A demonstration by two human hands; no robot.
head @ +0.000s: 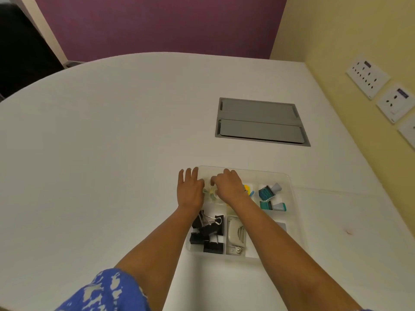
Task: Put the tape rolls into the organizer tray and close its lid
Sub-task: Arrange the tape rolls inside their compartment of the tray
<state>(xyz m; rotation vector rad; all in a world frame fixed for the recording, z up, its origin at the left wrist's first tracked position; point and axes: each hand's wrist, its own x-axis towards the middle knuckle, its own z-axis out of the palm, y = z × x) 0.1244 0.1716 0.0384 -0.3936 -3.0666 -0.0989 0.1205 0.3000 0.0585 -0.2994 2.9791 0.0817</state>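
Setting a light, stiff tape roll into the tray; right hand pinches its rim, left hand lies flat, fingers spread.

Office (table cable hatch)

Organizer tray: clear plastic, rectangular, divided into compartments, flat on white worktop near front edge, right of centre. Lid: cannot tell where; tray top appears uncovered.

Tape rolls: small, pale, translucent with greenish-yellow tint, in tray's far-left compartment. Mostly hidden under hands; count unclear. One roll shows round core facing up-left.

Other compartments filled: black binder clips front-left, beige item beside them, teal pieces far-right.
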